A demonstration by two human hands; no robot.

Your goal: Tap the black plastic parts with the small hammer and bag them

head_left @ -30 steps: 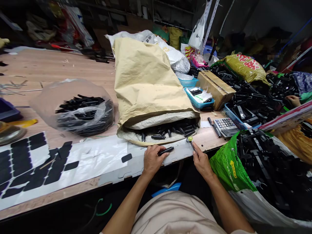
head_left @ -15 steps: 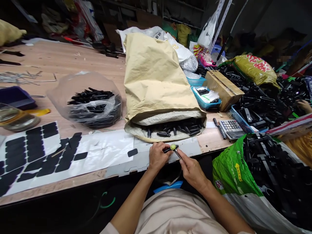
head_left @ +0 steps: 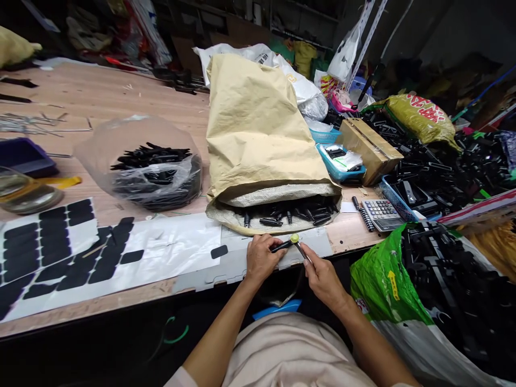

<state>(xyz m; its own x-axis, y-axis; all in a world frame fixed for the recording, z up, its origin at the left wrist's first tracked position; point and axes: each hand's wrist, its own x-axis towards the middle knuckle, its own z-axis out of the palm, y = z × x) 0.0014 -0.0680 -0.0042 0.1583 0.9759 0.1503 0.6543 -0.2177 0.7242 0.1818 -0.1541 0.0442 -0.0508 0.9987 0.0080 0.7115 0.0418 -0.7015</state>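
My left hand (head_left: 260, 257) is at the bench edge, fingers closed around a slim black rod-like part (head_left: 282, 246) that points right. In my right hand (head_left: 325, 277) is a small mallet (head_left: 300, 248) with a round yellow-green head and a metallic handle. The mallet's head is at the right end of the black part; whether they touch I cannot tell. Just behind both hands, the open mouth of a tan paper sack (head_left: 266, 134) shows several short black tubular pieces (head_left: 290, 212). Under the hands lies a grey board (head_left: 237, 252).
To the left stand a clear plastic bag of black pieces (head_left: 155, 172) and sheets with black patches (head_left: 56, 236). A calculator (head_left: 382, 212), a marker (head_left: 367, 220), a cardboard box (head_left: 366, 148) and a green bag of black parts (head_left: 379, 274) are on the right.
My right hand and the mallet have shifted slightly right, from over the black part to its far end, so more of that part shows. My left hand has stayed nearly in place.
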